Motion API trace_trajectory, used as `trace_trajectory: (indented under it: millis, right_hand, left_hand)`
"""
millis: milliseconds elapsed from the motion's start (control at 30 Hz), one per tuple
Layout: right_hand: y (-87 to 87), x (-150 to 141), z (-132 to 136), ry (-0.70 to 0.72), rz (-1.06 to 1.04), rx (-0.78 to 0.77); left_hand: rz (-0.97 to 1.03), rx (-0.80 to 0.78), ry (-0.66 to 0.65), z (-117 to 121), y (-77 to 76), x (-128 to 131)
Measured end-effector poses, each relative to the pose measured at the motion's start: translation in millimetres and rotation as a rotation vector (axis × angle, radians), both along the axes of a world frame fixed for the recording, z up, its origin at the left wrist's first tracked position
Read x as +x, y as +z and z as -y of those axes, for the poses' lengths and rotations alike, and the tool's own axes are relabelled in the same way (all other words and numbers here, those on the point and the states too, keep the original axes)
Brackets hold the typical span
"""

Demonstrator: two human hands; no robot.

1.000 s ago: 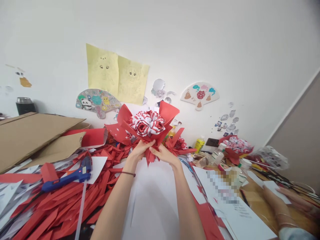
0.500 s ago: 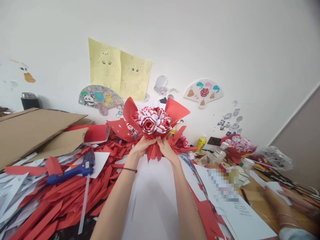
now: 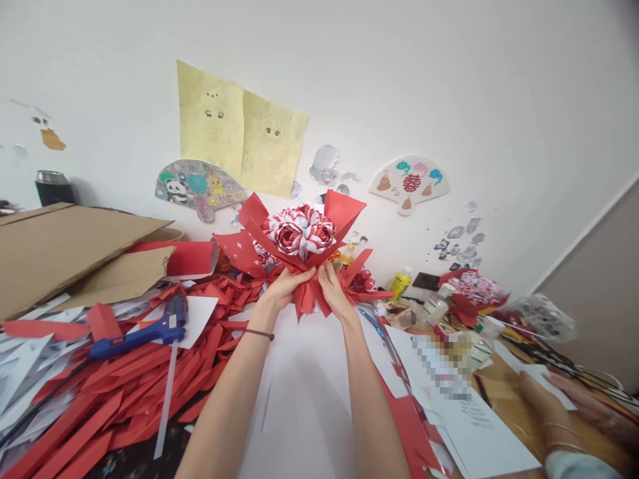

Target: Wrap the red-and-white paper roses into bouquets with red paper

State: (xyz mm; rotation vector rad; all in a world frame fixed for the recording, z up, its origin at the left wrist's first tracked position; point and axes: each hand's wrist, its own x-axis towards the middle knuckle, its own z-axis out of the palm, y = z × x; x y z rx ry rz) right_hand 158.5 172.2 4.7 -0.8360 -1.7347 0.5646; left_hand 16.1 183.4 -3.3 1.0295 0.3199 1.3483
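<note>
Beneath a white wall (image 3: 349, 53), a table (image 3: 509, 392) is strewn with red paper strips (image 3: 124, 399) and spread with a white sheet (image 3: 304, 399). At its far end, a paper-flower bouquet (image 3: 299, 233) is gripped by its red wrapper (image 3: 345, 211) between the left hand (image 3: 284, 287) and right hand (image 3: 333, 293); shaping is apparently under way, with even pinching called for next.

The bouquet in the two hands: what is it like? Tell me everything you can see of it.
The bouquet is a cluster of red-and-white flowers that look like folded paper, in a red wrapper whose broad flaps flare at both sides. It is roughly upright. The left hand and right hand grip the wrapper below the flowers, and its gathered end spreads beneath them. That end shows near the far edge of the white sheet; whether they touch is unclear.
</note>
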Motion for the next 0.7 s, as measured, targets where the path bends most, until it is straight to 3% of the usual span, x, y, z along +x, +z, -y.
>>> trace_trajectory:
  millis: [200,367,567,700]
  right_hand:
    - [5.9,5.0,1.4,0.146,-0.054,-0.020]
    - [4.9,9.4,2.5,0.188,-0.079,-0.025]
    - [0.2,13.3,4.1,0.278,-0.146,-0.176]
    - [-6.0,17.5,5.5,0.308,-0.113,-0.252]
  left_hand:
    - [-0.062,0.071,-0.042,3.8,3.6,-0.3]
    - [-0.137,0.020,-0.094,6.7,3.9,0.1]
    - [-0.204,0.097,-0.055,12.8,8.4,-5.1]
    - [-0.272,0.131,-0.065,6.7,0.3,-7.2]
